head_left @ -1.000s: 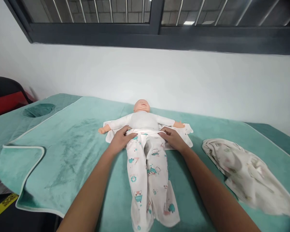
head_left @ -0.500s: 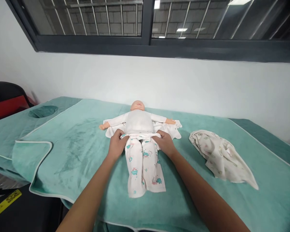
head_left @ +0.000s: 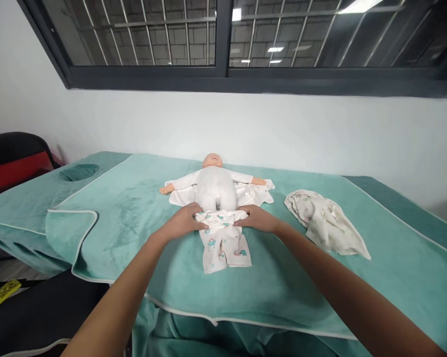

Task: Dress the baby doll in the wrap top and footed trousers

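Note:
A baby doll [head_left: 216, 186] lies on its back, head toward the wall, arms spread, with a white cloth body. White printed baby pants [head_left: 223, 243] cover its legs, their waistband bunched below the belly. My left hand [head_left: 188, 218] is closed on the waistband at the left side, thumb toward me. On the right side my right hand [head_left: 256, 218] grips the same waistband. Under the doll's arms a white printed baby top [head_left: 255, 192] is spread open. The doll's legs are hidden by the pants.
A crumpled white printed cloth [head_left: 327, 223] lies to the right on the green bed cover [head_left: 134, 233]. At the far left are a face hole [head_left: 79, 172] and a black and red chair [head_left: 18, 161]. Behind the bed, a dark-framed window [head_left: 223, 79] sits in the white wall.
Both hands have drawn the waistband down from the doll's belly toward its legs, uncovering more of the lower body. The pants are more bunched. The camera view has shifted slightly.

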Tool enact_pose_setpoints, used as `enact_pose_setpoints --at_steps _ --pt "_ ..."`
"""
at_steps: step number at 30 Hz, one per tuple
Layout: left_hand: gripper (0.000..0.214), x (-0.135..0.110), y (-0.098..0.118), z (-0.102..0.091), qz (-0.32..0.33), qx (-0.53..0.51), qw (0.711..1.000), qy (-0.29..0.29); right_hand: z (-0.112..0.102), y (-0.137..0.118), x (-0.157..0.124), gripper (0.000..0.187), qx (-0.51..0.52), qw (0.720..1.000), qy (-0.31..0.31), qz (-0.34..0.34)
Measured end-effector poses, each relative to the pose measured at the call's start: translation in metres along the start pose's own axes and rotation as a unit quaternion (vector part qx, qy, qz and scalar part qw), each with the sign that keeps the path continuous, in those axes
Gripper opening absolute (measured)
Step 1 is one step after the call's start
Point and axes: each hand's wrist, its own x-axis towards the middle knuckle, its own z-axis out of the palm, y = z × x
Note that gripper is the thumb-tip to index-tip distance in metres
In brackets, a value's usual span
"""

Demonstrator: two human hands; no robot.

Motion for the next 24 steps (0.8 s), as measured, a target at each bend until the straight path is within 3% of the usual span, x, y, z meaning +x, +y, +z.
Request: enact_pose_setpoints --at_steps 4,7,10,13,16,18,20,22,24 --pt "0.02 -0.006 0.003 0.019 -0.051 -0.046 0.995 0.075 0.016 -0.002 -0.002 0.024 0.048 0.997 0.066 0.014" --pt "0.018 -0.01 0.004 0.029 -0.094 -0.084 0.983 0.137 0.024 -0.007 -0.006 0.028 0.198 0.976 0.046 0.076" --pt "0.025 -0.019 0.006 0.031 -0.13 -0.137 0.974 0.127 0.022 -0.015 -0.016 0.035 0.243 0.967 0.019 0.077" --pt "0.051 -0.038 0.009 0.03 -0.088 -0.143 0.984 0.055 0.018 -0.024 -0.034 0.049 0.166 0.986 0.002 0.027" --pt "0.091 -0.06 0.013 0.035 0.004 -0.059 0.998 -0.001 0.026 -0.027 -0.054 0.093 0.062 0.998 -0.013 0.014" --pt "0.11 -0.07 0.017 0.044 0.037 0.037 0.999 -0.011 0.038 -0.025 -0.065 0.111 -0.023 1.0 0.013 -0.005" --pt "0.113 -0.076 0.023 0.054 0.048 0.136 0.99 -0.004 0.051 -0.025 -0.071 0.108 -0.114 0.99 0.046 -0.061" --pt "0.103 -0.077 0.03 0.06 0.056 0.204 0.977 0.01 0.057 -0.028 -0.074 0.091 -0.196 0.973 0.051 -0.106" --pt "0.088 -0.078 0.039 0.06 0.055 0.203 0.978 0.006 0.053 -0.037 -0.074 0.067 -0.24 0.966 0.021 -0.095"
